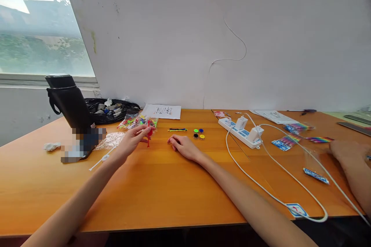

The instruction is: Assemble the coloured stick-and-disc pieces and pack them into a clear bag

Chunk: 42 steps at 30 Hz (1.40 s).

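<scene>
My left hand (133, 137) is raised a little above the orange table (162, 189) and pinches a small red plastic piece (149, 134) between its fingertips. Just behind it lies a clear bag of colourful plastic parts (136, 120). My right hand (183, 147) rests flat on the table with loosely curled fingers, holding nothing. Beyond it lie thin coloured sticks (177, 129) and several small round discs (198, 133) in green, blue, black and yellow.
A black flask (69, 104) stands at the left, with a black bag of spools (111, 109) behind it. A white power strip (240, 131) with chargers and cables is at the right. Another person's hand (346, 150) rests near packets of coloured items (286, 141). Paper sheets lie by the wall.
</scene>
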### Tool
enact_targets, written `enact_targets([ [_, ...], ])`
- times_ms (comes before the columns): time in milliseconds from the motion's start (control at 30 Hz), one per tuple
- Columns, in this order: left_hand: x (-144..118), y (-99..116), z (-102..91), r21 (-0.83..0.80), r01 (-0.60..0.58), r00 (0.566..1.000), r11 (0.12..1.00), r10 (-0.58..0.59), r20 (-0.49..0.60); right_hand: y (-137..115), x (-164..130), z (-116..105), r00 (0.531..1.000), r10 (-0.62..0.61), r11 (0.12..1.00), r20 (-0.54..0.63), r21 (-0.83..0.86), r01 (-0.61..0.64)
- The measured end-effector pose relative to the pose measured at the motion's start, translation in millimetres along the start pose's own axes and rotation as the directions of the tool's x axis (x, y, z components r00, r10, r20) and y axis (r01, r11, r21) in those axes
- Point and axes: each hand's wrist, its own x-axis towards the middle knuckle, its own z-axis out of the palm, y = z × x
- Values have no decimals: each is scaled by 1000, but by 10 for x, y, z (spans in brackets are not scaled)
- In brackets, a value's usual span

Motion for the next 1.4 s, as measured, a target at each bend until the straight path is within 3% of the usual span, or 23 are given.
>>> enact_targets([
  [133, -180, -26, -470, 242, 69, 998, 968, -64, -29, 13, -3, 7, 1000, -6, 1000, 2, 17, 6],
  [200, -261, -83, -651, 480, 128, 991, 868, -133, -24, 19, -5, 7, 1000, -13, 1000, 3, 21, 13],
  [267, -334, -141, -759, 637, 181, 976, 749, -214, -26, 19, -8, 5, 1000, -21, 1000, -1, 13, 21],
  [367, -416, -206, -804, 707, 195, 963, 679, -271, -6, 8, -12, -1, 1000, -26, 1000, -6, -14, 26],
  [600, -449, -243, -762, 780, 229, 967, 583, -229, -113, -21, -18, -5, 999, -34, 998, -24, -60, 32],
  [933, -495, -270, -742, 766, 208, 976, 608, -182, -120, -3, -18, -2, 999, -50, 989, -10, -140, 48],
  [1100, -551, -250, -706, 846, 147, 988, 513, -28, -155, -13, -24, -3, 998, -62, 986, -14, -155, 59],
  [1233, -538, 41, -465, 850, 69, 993, 522, 45, -108, -34, -30, -9, 998, -65, 987, -6, -150, 64],
  [1333, -366, 243, -157, 812, -49, 999, 581, 33, 36, -65, -34, -23, 998, -60, 986, -4, -153, 59],
  [1400, -172, 241, 72, 780, -103, 993, 617, 11, 122, -79, -37, -36, 998, -68, 984, -1, -163, 67],
])
